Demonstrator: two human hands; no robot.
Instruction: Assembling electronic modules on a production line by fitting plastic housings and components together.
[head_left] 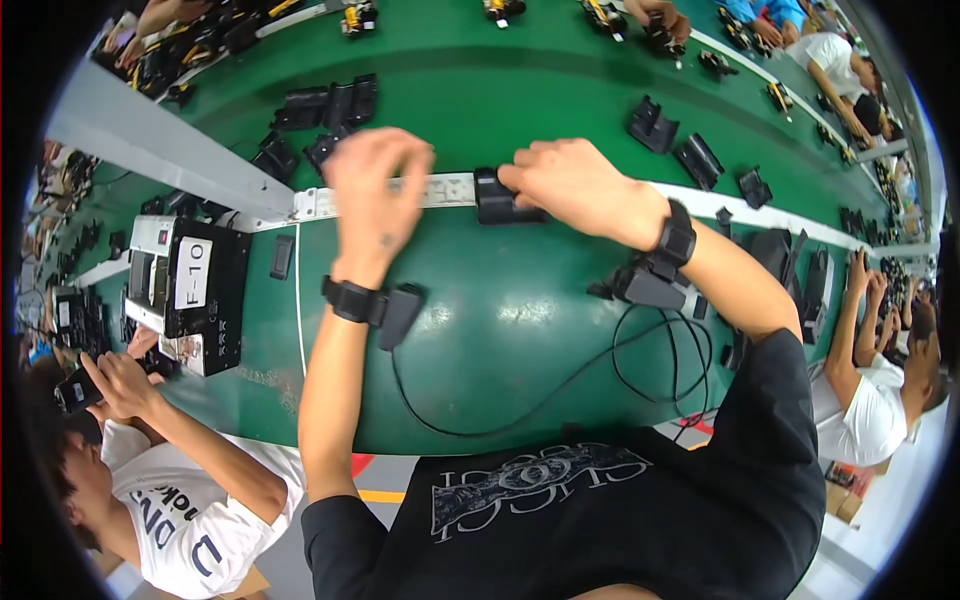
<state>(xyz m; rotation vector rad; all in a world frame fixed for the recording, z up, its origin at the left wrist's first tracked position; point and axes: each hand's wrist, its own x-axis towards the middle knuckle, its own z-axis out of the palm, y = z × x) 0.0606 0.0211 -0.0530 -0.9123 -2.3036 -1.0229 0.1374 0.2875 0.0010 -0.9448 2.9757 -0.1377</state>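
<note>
Two bare hands meet over a long white strip (pixel 440 190) that runs along the middle of the green conveyor belt (pixel 500 330); the right hand (pixel 570 180) is closed over the top of a small black moulded plastic housing (pixel 500 200), fingers curled on its upper edge, and the housing sits on the strip's right-hand part, touching it; the left hand (pixel 375 195) is raised just left of the housing with its back toward the camera, fingers bent loosely above the strip, and whether it pinches anything I cannot tell, since the palm side is hidden. Each wrist wears a black band with a black box-shaped unit: the left one (pixel 400 312) hangs below the left wrist, the right one (pixel 655 285) below the right forearm, and a thin black cable (pixel 520 415) loops across the belt between them. Several more black plastic parts (pixel 325 105) lie in a cluster beyond the left hand; others (pixel 675 140) lie scattered beyond the right hand. On the left, a black and white box-like machine with a white label (pixel 190 290) stands at the belt's edge; a person in a white shirt (pixel 170 510) sits beside it, holding a dark object; another person in white (pixel 870 400) sits on the right.
</note>
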